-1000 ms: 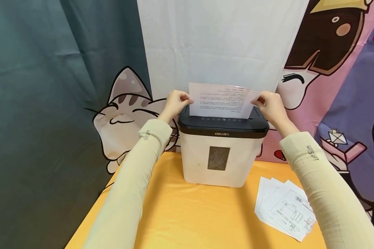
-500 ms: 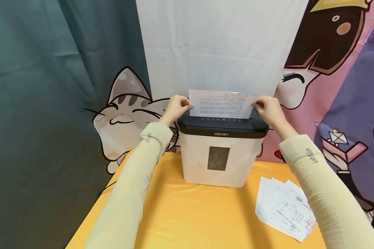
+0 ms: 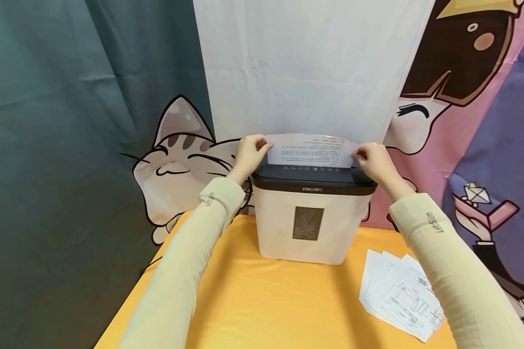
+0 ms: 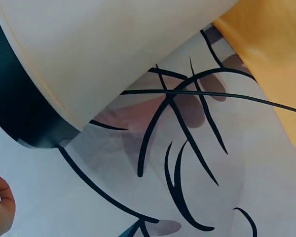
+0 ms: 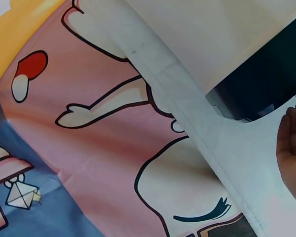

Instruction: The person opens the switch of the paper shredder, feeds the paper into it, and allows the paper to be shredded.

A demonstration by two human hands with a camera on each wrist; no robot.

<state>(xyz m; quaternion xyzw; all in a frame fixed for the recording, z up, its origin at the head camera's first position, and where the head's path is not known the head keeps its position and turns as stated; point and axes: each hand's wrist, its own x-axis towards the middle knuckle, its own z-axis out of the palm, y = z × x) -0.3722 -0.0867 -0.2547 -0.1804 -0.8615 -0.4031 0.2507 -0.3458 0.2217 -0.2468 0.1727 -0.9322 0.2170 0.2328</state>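
A printed sheet of paper [image 3: 309,151] stands upright in the top slot of a paper shredder [image 3: 275,223], a white bin with a black head [image 3: 262,179]. Its upper edge bows in an arch. My left hand [image 3: 249,154] pinches the sheet's left edge between thumb and fingers. On the other side my right hand [image 3: 373,160] pinches the right edge. Both hands are just above the shredder's lid. The lower part of the sheet is hidden inside the slot. In the wrist views only parts of the left hand [image 4: 1,202] and right hand [image 5: 293,148] show at the frame edges.
Several loose sheets with line drawings [image 3: 401,295] lie fanned on the yellow tabletop [image 3: 266,305], right of the shredder and partly under my right forearm. Printed cartoon curtains [image 3: 309,63] hang close behind the shredder. A thin black cord [image 4: 237,96] runs past its left side.
The sheet has sunk lower into the shredder, and less of it shows above the lid. Both hands have come down with it, still pinching its edges. Its top edge now bows.
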